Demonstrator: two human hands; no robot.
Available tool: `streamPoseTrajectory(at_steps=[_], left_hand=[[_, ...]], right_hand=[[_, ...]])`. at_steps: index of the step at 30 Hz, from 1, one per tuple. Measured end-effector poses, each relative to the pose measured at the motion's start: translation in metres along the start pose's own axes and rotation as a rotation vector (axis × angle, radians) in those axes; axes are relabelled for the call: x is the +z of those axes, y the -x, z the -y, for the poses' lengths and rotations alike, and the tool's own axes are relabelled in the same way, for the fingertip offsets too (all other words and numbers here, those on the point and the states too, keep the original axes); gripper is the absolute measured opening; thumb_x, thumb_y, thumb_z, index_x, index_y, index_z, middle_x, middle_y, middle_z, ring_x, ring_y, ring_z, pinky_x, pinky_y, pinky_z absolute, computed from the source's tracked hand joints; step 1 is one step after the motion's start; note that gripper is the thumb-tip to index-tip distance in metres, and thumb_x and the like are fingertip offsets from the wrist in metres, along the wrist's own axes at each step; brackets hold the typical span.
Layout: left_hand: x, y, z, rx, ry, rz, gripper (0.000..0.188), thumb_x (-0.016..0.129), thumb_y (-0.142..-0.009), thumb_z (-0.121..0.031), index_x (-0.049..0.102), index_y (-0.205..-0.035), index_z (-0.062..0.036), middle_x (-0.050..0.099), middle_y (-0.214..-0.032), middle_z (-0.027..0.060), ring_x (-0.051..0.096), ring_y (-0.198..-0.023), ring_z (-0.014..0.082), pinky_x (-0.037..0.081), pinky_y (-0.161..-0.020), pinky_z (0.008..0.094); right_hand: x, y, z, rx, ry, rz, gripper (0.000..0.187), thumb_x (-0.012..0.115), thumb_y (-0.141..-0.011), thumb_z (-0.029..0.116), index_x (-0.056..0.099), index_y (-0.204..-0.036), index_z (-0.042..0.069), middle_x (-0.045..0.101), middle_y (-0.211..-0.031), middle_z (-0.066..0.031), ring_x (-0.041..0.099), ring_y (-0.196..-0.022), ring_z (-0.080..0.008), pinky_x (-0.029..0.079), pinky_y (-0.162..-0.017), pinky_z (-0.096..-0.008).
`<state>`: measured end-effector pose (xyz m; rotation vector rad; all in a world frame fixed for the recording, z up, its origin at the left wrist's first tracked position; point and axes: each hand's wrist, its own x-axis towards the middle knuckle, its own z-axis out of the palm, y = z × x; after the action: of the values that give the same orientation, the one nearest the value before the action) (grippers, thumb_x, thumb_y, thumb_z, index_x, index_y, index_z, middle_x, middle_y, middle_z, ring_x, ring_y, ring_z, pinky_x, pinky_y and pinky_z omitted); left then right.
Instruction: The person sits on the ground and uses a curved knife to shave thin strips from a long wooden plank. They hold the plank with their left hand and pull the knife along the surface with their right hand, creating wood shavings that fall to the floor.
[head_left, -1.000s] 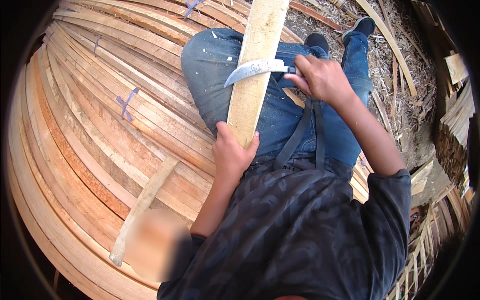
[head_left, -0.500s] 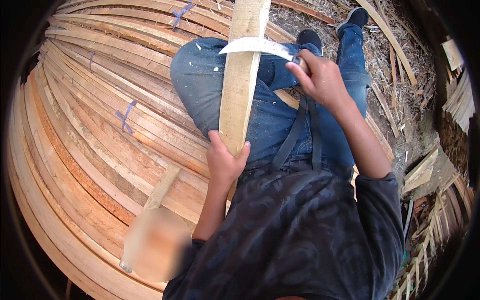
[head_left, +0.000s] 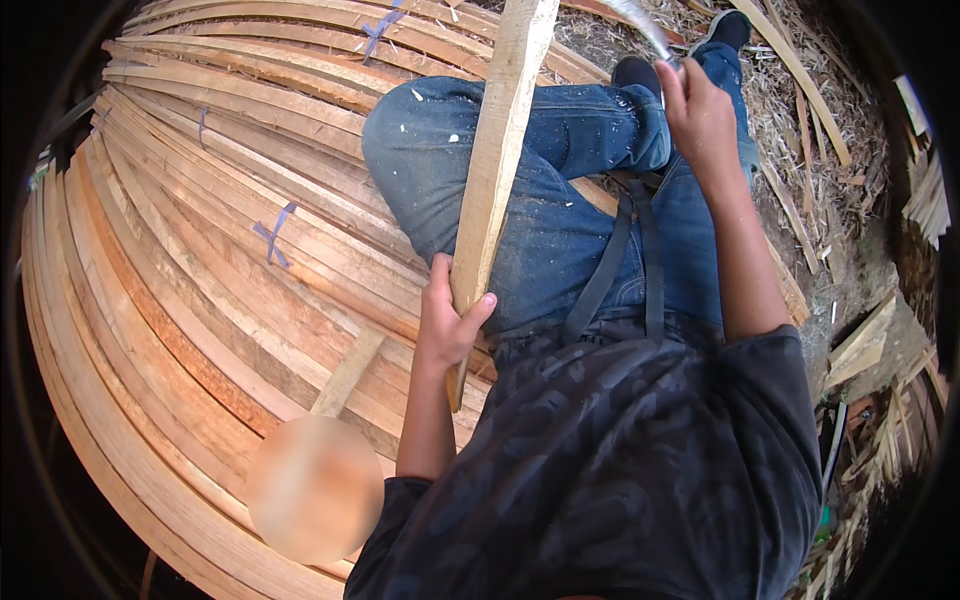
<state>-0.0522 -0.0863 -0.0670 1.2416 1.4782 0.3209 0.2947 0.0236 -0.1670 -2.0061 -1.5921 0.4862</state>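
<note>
Wooden slat [head_left: 497, 160], long, thin, judged light, stiff and splintery, lay across the denim-clad lap, gripped near its lower end by the closed left hand [head_left: 448, 320], while the right hand [head_left: 700, 115] was clenched round a curved blade [head_left: 640, 22].
</note>
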Motion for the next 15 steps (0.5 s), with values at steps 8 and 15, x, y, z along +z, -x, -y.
streamPoseTrajectory(at_steps=[8, 15], left_hand=[[0.008, -0.001, -0.006, -0.009, -0.008, -0.048, 0.044, 0.071, -0.078, -0.026, 0.047, -0.103, 0.0011, 0.059, -0.087, 0.0140, 0.056, -0.083, 0.0184, 0.047, -0.075, 0.0342], [0.000, -0.001, -0.002, -0.018, 0.013, -0.027, 0.045, 0.072, -0.079, -0.026, 0.047, -0.105, 0.0015, 0.060, -0.090, 0.0147, 0.058, -0.085, 0.0196, 0.048, -0.077, 0.0355]], right_hand=[[-0.026, 0.038, 0.062, -0.256, -0.132, 0.264, 0.040, 0.062, -0.093, 0.045, 0.056, -0.082, 0.006, 0.062, -0.063, -0.0136, 0.064, -0.057, -0.0341, 0.049, -0.050, -0.0411], [0.013, 0.012, 0.026, -0.123, 0.031, 0.114, 0.044, 0.054, -0.097, 0.046, 0.055, -0.084, 0.005, 0.065, -0.069, -0.0169, 0.064, -0.064, -0.0409, 0.049, -0.056, -0.0484]])
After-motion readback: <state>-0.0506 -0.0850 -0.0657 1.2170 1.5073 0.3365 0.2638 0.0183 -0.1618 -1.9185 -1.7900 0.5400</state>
